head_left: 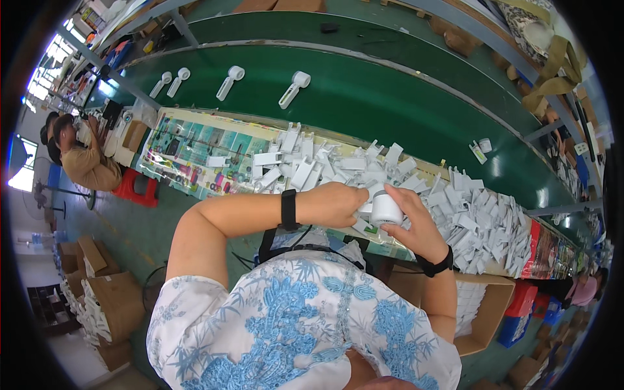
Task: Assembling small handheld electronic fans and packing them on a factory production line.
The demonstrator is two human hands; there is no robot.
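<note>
My right hand (419, 227) grips a white round-headed device (387, 209), fingers over its top and thumb along its lower side. Against the device's left side, my left hand (337, 203) is closed with its fingers curled. What those fingers hold, if anything, is hidden. Just beyond both hands lies a pile of white plastic handle-shaped parts (302, 172), and a larger heap of similar white parts (484, 227) spreads to the right. Both wrists wear black bands.
A green conveyor belt (370, 84) runs beyond the worktable (195, 153). Several white round-headed devices (231, 82) lie on it, spaced apart, and one more (481, 149) lies at right. An open cardboard box (491, 312) stands below the table. A person (84, 156) sits far left.
</note>
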